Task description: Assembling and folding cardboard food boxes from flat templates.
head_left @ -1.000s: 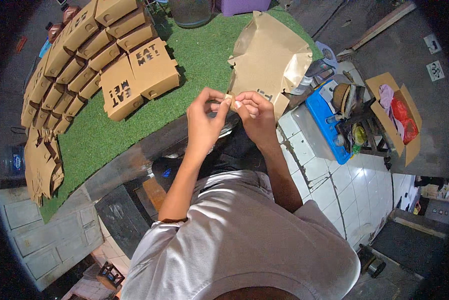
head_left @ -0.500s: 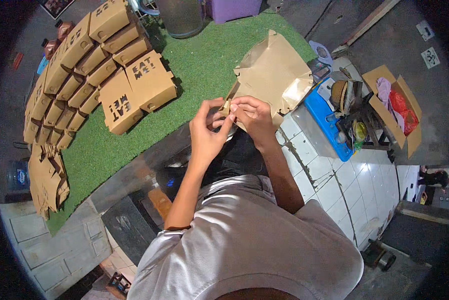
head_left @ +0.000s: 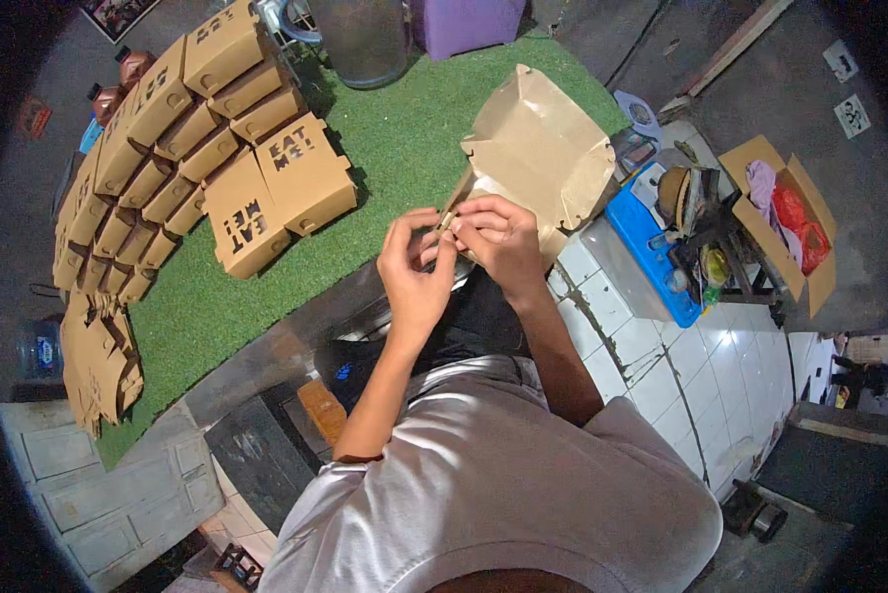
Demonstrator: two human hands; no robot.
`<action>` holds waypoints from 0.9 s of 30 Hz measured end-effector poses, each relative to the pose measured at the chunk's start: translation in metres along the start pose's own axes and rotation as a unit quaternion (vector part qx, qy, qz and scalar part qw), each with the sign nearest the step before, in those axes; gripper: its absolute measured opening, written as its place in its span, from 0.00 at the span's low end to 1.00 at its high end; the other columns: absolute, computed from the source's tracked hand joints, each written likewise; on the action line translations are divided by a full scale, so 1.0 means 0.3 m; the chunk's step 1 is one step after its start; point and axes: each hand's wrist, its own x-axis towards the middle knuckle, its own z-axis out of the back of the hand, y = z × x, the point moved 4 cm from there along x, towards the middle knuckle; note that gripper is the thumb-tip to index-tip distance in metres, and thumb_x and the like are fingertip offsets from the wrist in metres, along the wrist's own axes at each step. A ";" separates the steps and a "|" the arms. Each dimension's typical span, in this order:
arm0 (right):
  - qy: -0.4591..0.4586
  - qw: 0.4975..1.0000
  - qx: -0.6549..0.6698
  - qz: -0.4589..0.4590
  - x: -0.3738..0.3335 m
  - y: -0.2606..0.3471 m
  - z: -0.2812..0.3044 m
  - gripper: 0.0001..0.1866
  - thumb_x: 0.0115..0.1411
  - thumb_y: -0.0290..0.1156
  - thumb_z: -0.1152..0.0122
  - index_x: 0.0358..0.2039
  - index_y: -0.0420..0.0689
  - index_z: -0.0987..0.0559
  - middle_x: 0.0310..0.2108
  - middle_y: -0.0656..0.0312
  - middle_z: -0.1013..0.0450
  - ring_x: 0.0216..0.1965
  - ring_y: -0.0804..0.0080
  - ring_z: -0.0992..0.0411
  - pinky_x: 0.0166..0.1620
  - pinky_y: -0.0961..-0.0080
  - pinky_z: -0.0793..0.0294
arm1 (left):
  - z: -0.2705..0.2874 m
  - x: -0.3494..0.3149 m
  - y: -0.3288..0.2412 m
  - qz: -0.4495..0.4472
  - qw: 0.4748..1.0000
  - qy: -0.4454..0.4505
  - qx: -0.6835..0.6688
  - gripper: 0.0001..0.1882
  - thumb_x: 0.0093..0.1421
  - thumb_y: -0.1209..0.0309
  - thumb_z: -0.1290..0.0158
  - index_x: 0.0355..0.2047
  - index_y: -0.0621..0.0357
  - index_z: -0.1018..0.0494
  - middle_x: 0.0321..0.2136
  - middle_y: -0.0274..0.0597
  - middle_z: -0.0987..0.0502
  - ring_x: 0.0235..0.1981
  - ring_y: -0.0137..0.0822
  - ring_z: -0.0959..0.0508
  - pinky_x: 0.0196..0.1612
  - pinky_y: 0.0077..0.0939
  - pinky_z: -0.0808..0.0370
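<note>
A green bench [head_left: 394, 158] spans eight to one o'clock, boxes [head_left: 187, 128] stacked at ten. The open box [head_left: 543, 148] sits at one. At twelve, the left hand [head_left: 414, 282] and right hand [head_left: 511, 255] pinch its flap [head_left: 447, 220] between their fingers [head_left: 495, 206].

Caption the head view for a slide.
Left hand and right hand meet at the near edge of an open cardboard box; stacked boxes stand leftward on green turf.

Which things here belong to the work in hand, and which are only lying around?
Seemingly in the work:
open cardboard box, at left hand and right hand
stacked closed boxes
flat cardboard

Probably just lying around:
purple container
blue-topped container
carton with red bag
</note>
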 end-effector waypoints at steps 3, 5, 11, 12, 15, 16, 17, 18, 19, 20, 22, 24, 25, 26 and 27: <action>-0.013 0.999 0.001 -0.038 0.005 -0.013 0.005 0.09 0.61 0.19 0.39 0.41 0.29 0.23 0.33 0.52 0.20 0.36 0.72 0.20 0.39 0.81 0.19 | 0.006 0.000 -0.019 -0.005 0.999 -0.024 0.029 0.12 0.60 0.84 0.45 0.45 0.69 0.29 0.50 0.49 0.28 0.44 0.38 0.18 0.41 0.24 0.16; 0.031 0.998 0.046 -0.032 0.011 -0.023 -0.004 0.08 0.62 0.19 0.40 0.41 0.30 0.23 0.33 0.54 0.21 0.36 0.73 0.20 0.39 0.81 0.19 | 0.014 -0.006 -0.028 -0.021 0.997 -0.023 0.076 0.15 0.62 0.83 0.46 0.49 0.66 0.30 0.50 0.44 0.26 0.42 0.31 0.19 0.40 0.20 0.20; 0.071 0.995 0.077 0.000 0.018 -0.017 -0.025 0.07 0.63 0.18 0.42 0.42 0.31 0.24 0.34 0.58 0.23 0.37 0.77 0.22 0.37 0.83 0.21 | 0.010 0.014 -0.090 -0.066 0.978 -0.006 0.196 0.12 0.60 0.80 0.46 0.45 0.65 0.25 0.44 0.45 0.23 0.42 0.32 0.20 0.41 0.25 0.20; 0.069 0.995 0.078 0.001 0.015 -0.016 -0.028 0.07 0.63 0.18 0.42 0.42 0.31 0.24 0.34 0.58 0.23 0.37 0.77 0.22 0.37 0.83 0.21 | 0.007 0.018 -0.101 -0.080 0.976 -0.021 0.201 0.12 0.59 0.80 0.46 0.44 0.65 0.25 0.41 0.47 0.23 0.38 0.36 0.20 0.38 0.28 0.21; 0.056 0.996 0.000 0.065 0.009 0.000 -0.028 0.08 0.63 0.18 0.43 0.42 0.32 0.23 0.34 0.59 0.23 0.36 0.79 0.22 0.37 0.84 0.23 | 0.002 0.037 -0.109 -0.095 0.968 -0.014 0.230 0.11 0.58 0.78 0.46 0.42 0.65 0.25 0.36 0.50 0.24 0.32 0.43 0.20 0.33 0.33 0.23; 0.055 0.996 -0.020 0.065 0.011 -0.002 -0.026 0.08 0.63 0.18 0.43 0.43 0.32 0.23 0.34 0.60 0.23 0.36 0.80 0.23 0.37 0.84 0.23 | 0.001 0.046 -0.109 -0.096 0.962 0.004 0.257 0.10 0.59 0.77 0.46 0.41 0.65 0.26 0.34 0.52 0.25 0.31 0.46 0.21 0.33 0.36 0.24; 0.053 0.996 -0.042 0.065 0.011 -0.001 -0.025 0.08 0.63 0.18 0.43 0.43 0.33 0.23 0.33 0.60 0.23 0.36 0.81 0.23 0.36 0.84 0.23 | 0.002 0.051 -0.113 -0.096 0.963 0.013 0.253 0.10 0.59 0.77 0.46 0.41 0.65 0.26 0.34 0.52 0.25 0.31 0.46 0.21 0.33 0.36 0.24; 0.025 0.994 -0.071 0.074 0.004 0.015 -0.031 0.09 0.64 0.19 0.43 0.44 0.34 0.22 0.32 0.59 0.22 0.34 0.80 0.22 0.33 0.84 0.24 | 0.001 0.055 -0.117 -0.110 0.947 0.008 0.302 0.08 0.59 0.76 0.47 0.39 0.65 0.26 0.32 0.53 0.26 0.31 0.49 0.22 0.33 0.39 0.25; 0.024 0.986 -0.151 0.058 -0.016 0.056 -0.038 0.15 0.62 0.27 0.38 0.48 0.38 0.22 0.37 0.58 0.22 0.41 0.73 0.21 0.44 0.73 0.23 | 0.007 0.059 -0.121 -0.123 0.928 -0.001 0.351 0.07 0.60 0.75 0.48 0.38 0.64 0.27 0.31 0.54 0.27 0.31 0.52 0.23 0.34 0.42 0.26; 0.013 0.933 -0.324 0.154 -0.041 0.104 -0.049 0.19 0.60 0.32 0.36 0.51 0.40 0.23 0.42 0.58 0.23 0.46 0.68 0.23 0.53 0.64 0.29 | 0.016 0.071 -0.116 -0.118 0.932 -0.010 0.343 0.06 0.60 0.75 0.50 0.36 0.64 0.28 0.29 0.55 0.28 0.31 0.55 0.25 0.35 0.47 0.28; 0.018 0.825 -0.509 0.243 -0.109 0.168 -0.064 0.26 0.56 0.38 0.33 0.55 0.45 0.24 0.47 0.60 0.25 0.54 0.61 0.27 0.64 0.46 0.45 | 0.037 0.103 -0.105 -0.102 0.930 0.012 0.352 0.12 0.60 0.75 0.52 0.44 0.63 0.28 0.34 0.57 0.26 0.36 0.57 0.24 0.41 0.47 0.28; 0.007 0.795 -0.542 0.272 -0.166 0.220 -0.059 0.26 0.54 0.39 0.32 0.53 0.49 0.24 0.44 0.63 0.27 0.55 0.61 0.30 0.65 0.30 0.54 | 0.035 0.141 -0.139 -0.064 0.932 0.049 0.353 0.19 0.61 0.75 0.53 0.54 0.62 0.32 0.40 0.59 0.25 0.41 0.59 0.23 0.46 0.47 0.28; 0.002 0.795 -0.545 0.268 -0.175 0.213 -0.040 0.26 0.54 0.39 0.32 0.53 0.49 0.24 0.44 0.63 0.27 0.55 0.61 0.30 0.65 0.30 0.54 | 0.044 0.164 -0.132 -0.076 0.924 0.055 0.370 0.20 0.61 0.76 0.54 0.54 0.61 0.33 0.39 0.59 0.25 0.41 0.59 0.23 0.47 0.47 0.29; -0.002 0.774 -0.576 0.263 -0.185 0.194 -0.014 0.22 0.53 0.39 0.30 0.49 0.51 0.21 0.44 0.63 0.27 0.56 0.61 0.29 0.67 0.33 0.58 | 0.044 0.171 -0.137 -0.060 0.923 0.061 0.375 0.20 0.61 0.75 0.53 0.54 0.60 0.32 0.39 0.59 0.25 0.40 0.58 0.24 0.45 0.47 0.29; -0.002 0.752 -0.606 0.259 -0.190 0.177 0.008 0.19 0.52 0.38 0.28 0.45 0.53 0.19 0.44 0.63 0.27 0.57 0.61 0.29 0.70 0.36 0.63 | 0.046 0.179 -0.150 -0.044 0.921 0.063 0.381 0.20 0.61 0.75 0.53 0.54 0.60 0.32 0.39 0.59 0.25 0.39 0.58 0.24 0.44 0.47 0.29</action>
